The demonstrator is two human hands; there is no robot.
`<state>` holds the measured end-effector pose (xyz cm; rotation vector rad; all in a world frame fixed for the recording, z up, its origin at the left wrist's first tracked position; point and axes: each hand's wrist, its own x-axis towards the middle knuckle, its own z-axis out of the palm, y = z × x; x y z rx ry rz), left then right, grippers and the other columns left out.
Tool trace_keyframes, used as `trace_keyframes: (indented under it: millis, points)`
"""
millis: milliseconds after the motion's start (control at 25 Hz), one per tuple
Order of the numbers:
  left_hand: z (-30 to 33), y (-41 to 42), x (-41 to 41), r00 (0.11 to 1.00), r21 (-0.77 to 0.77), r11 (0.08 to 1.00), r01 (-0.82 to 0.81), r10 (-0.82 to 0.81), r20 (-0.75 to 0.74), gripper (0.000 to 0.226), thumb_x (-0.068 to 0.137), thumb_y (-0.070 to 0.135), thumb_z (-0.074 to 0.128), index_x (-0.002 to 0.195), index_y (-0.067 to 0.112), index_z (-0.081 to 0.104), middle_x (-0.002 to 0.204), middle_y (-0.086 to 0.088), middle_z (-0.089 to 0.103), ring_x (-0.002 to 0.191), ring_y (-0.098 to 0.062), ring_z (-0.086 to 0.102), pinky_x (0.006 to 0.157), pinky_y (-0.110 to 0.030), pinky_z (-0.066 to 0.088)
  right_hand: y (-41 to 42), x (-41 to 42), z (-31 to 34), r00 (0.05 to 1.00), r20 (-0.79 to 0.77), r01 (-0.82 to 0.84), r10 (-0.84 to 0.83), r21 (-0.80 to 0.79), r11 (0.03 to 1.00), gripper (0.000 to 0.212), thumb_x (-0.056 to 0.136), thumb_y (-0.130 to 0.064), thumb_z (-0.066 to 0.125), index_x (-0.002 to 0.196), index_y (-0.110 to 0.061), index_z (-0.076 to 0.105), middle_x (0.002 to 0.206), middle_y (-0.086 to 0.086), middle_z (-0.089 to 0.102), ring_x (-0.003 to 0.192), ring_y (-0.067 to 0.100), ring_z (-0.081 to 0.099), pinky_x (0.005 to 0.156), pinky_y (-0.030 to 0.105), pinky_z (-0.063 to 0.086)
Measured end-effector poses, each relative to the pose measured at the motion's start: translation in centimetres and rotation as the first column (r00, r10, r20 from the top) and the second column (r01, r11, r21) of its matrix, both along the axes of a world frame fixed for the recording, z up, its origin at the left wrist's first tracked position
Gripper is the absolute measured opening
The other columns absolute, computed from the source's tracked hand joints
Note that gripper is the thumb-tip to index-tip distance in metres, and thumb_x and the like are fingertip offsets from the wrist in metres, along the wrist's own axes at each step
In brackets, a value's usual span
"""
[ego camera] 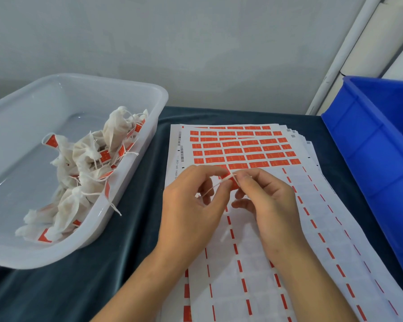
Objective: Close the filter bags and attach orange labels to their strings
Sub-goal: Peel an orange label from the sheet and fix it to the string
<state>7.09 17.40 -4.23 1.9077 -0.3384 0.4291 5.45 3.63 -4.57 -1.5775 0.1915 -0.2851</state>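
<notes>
Dark teal cloth covers the surface (135,228), with a pale grey wall behind it. At the middle, the left hand (189,212) and the right hand (270,205) meet above a stack of label sheets (249,228). Both sets of fingers are curled and pinch a thin white string (215,185) together with an orange label (227,180) between the fingertips; the bag this string belongs to cannot be made out behind the hands. The far part of the top sheet carries rows of orange labels (242,149), while its near part shows only backing paper with orange dashes. On the left sits a clear plastic tub (16,126) holding a heap of closed white filter bags (84,163), their strings bearing orange labels. At the right edge stands a blue crate (382,140).
</notes>
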Motion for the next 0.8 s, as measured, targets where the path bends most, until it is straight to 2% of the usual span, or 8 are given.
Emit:
trace_keyframes:
  millis: [200, 400, 520, 680, 800]
  points:
    - [0.0, 0.0, 0.1, 1.000, 0.031, 0.999, -0.011, 0.012, -0.026, 0.009, 0.094, 0.032, 0.076, 0.101, 0.038, 0.074, 0.090, 0.025, 0.068, 0.089, -0.012, 0.064, 0.072, -0.017, 0.055, -0.1, -0.1, 0.2, 0.996, 0.070, 0.065, -0.050, -0.236, 0.970, 0.015, 0.097, -0.035, 0.068, 0.086, -0.040, 0.077, 0.085, -0.024, 0.075, 0.092, 0.000, 0.070, 0.071, 0.017, 0.059]
    - [-0.3, 0.1, 0.3, 0.998, 0.041, 0.999, -0.010, 0.013, -0.066, 0.005, 0.094, 0.032, 0.076, 0.096, 0.035, 0.074, 0.086, 0.025, 0.066, 0.087, -0.007, 0.062, 0.069, -0.010, 0.049, -0.4, 0.0, 0.1, 0.988, 0.131, 0.115, -0.082, -0.269, 0.956, 0.006, 0.093, -0.036, 0.073, 0.088, -0.039, 0.075, 0.086, -0.029, 0.073, 0.094, -0.006, 0.068, 0.070, 0.002, 0.049]
    - [-0.4, 0.2, 0.5, 0.990, 0.017, 1.000, 0.017, -0.015, -0.143, 0.007, 0.093, 0.032, 0.076, 0.090, 0.038, 0.073, 0.089, 0.024, 0.068, 0.086, -0.006, 0.064, 0.069, -0.010, 0.050, -0.6, 0.0, 0.1, 0.990, 0.123, 0.097, -0.069, -0.241, 0.966, 0.004, 0.092, -0.039, 0.071, 0.091, -0.037, 0.075, 0.089, -0.027, 0.073, 0.094, -0.003, 0.070, 0.072, 0.003, 0.051]
    - [-0.3, 0.9, 1.1, 0.959, -0.083, 0.993, 0.084, -0.103, -0.264, 0.008, 0.093, 0.032, 0.075, 0.086, 0.036, 0.077, 0.077, 0.013, 0.070, 0.069, -0.009, 0.062, 0.063, -0.015, 0.053, -0.5, 0.1, 0.0, 0.996, 0.086, 0.038, -0.021, -0.202, 0.979, 0.008, 0.096, -0.038, 0.068, 0.095, -0.035, 0.074, 0.090, -0.020, 0.076, 0.091, 0.004, 0.074, 0.076, 0.017, 0.061]
    - [-0.1, 1.3, 1.4, 0.937, -0.123, 0.985, 0.120, -0.153, -0.315, 0.009, 0.093, 0.032, 0.074, 0.086, 0.036, 0.078, 0.075, 0.008, 0.072, 0.066, -0.009, 0.063, 0.064, -0.015, 0.054, -0.4, 0.2, 0.0, 0.996, 0.087, 0.021, -0.005, -0.191, 0.981, 0.007, 0.097, -0.036, 0.067, 0.096, -0.034, 0.074, 0.089, -0.018, 0.076, 0.089, 0.005, 0.075, 0.073, 0.016, 0.060]
